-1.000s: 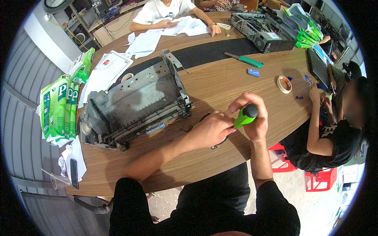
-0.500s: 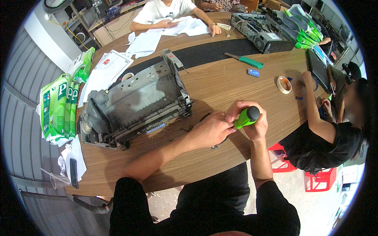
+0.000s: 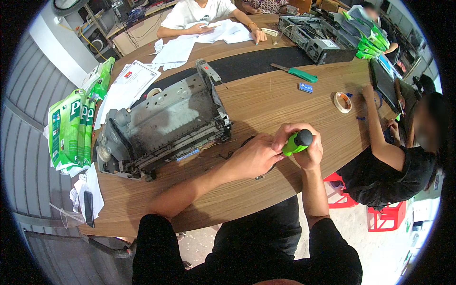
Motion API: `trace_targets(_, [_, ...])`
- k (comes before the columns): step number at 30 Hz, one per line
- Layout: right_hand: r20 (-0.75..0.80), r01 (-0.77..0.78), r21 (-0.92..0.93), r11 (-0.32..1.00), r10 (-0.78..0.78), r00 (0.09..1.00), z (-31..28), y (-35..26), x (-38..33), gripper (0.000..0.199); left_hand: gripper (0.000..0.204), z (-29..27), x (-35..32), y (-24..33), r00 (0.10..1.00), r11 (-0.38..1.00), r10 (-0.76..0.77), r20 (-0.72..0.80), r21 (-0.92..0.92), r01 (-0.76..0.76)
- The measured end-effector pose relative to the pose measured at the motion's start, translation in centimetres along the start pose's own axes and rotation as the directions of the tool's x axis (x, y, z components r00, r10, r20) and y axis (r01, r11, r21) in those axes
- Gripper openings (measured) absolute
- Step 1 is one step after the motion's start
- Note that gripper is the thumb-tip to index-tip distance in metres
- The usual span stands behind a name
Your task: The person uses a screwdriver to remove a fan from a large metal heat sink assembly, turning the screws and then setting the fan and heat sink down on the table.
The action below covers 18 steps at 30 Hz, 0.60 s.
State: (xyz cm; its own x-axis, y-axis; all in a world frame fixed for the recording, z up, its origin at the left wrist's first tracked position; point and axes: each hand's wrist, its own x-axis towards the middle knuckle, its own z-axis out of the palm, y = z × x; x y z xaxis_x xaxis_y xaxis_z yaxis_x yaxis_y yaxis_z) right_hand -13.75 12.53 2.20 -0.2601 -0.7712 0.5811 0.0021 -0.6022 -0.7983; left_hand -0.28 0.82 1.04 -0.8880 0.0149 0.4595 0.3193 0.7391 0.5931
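Note:
My right hand (image 3: 306,145) grips a screwdriver with a green and black handle (image 3: 297,141), held over the near edge of the wooden table (image 3: 266,102). My left hand (image 3: 254,156) reaches across and pinches the screwdriver near the base of its handle; the tip is hidden by my fingers. A grey, dusty stripped printer chassis (image 3: 164,126) lies on the table to the left of both hands, with loose wires (image 3: 216,149) trailing from it toward my left hand.
A roll of tape (image 3: 342,101), a small blue box (image 3: 306,87) and a green-handled tool (image 3: 294,72) lie further back. Green paper packs (image 3: 71,128) stand at the left edge. A seated person (image 3: 394,156) reaches onto the table at right; another person (image 3: 199,14) handles papers opposite.
Both hands stay together on the screwdriver and have shifted slightly. The person at right has stretched an arm further onto the table, toward the tape roll.

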Motion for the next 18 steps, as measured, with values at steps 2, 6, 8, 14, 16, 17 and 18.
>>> trace_targets(2, [0.008,-0.019,-0.016,1.0,0.019,1.0,0.0,-0.4,0.1,0.071,0.013,0.1,0.1,0.0,0.999,1.0,0.001,-0.037,-0.008,-0.001])
trace_targets(6, [0.056,0.129,0.047,0.991,-0.132,0.99,0.0,0.6,0.8,0.066,0.013,-0.1,0.0,0.0,1.0,1.0,0.013,0.011,-0.011,-0.013])
trace_targets(8, [0.02,0.187,-0.006,0.982,-0.187,0.982,0.2,0.9,0.9,0.063,0.013,0.0,0.0,0.0,0.999,0.999,0.034,-0.006,-0.018,-0.034])
trace_targets(14, [-0.059,0.055,-0.012,0.998,-0.055,0.997,1.0,0.4,0.4,0.078,0.011,0.0,-0.3,-0.4,1.0,1.0,0.018,0.017,-0.019,-0.017])
trace_targets(16, [-0.009,0.004,-0.087,0.996,-0.005,1.0,0.3,0.2,0.3,0.081,0.011,-0.1,-0.4,-0.3,0.998,0.999,0.041,-0.046,0.034,-0.04])
trace_targets(17, [0.028,0.012,-0.082,0.997,-0.01,1.0,-0.1,0.3,0.3,0.079,0.011,-0.1,-0.3,-0.3,0.998,0.999,0.044,-0.045,0.032,-0.042])
trace_targets(18, [0.065,0.02,-0.077,0.997,-0.015,0.998,-0.4,0.3,0.4,0.077,0.011,-0.1,-0.2,-0.2,1.0,1.0,0.023,-0.014,0.011,-0.023])
